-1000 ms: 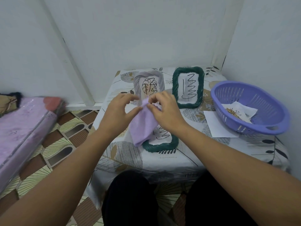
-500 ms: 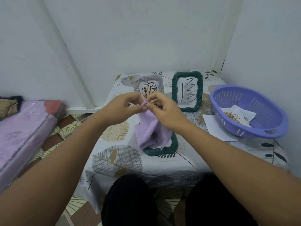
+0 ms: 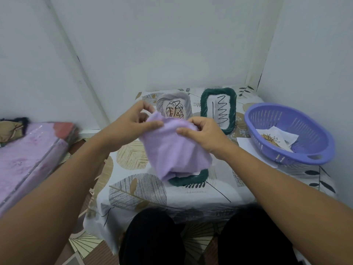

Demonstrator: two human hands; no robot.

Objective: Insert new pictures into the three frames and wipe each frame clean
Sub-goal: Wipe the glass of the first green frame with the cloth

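Note:
Both hands hold up a lilac cloth (image 3: 175, 150) above the small table. My left hand (image 3: 131, 123) pinches its upper left edge and my right hand (image 3: 204, 134) grips its upper right edge. The cloth hangs over a dark green frame (image 3: 191, 179) lying flat near the table's front; only that frame's lower rim shows. A grey frame (image 3: 186, 104) with a scribbled picture stands at the back, partly hidden by my left hand. Right of it stands another dark green frame (image 3: 218, 109) with a zigzag drawing.
A purple plastic basket (image 3: 286, 134) with loose pictures in it sits at the table's right, on a white sheet of paper (image 3: 246, 146). The table (image 3: 133, 188) wears a leaf-patterned cover. White walls close in behind and to the right. A pink-wrapped mattress (image 3: 28, 155) lies at the left.
My hands have drawn apart and spread the cloth wider; before, they pinched it close together at one bunched point. The view has also shifted a little.

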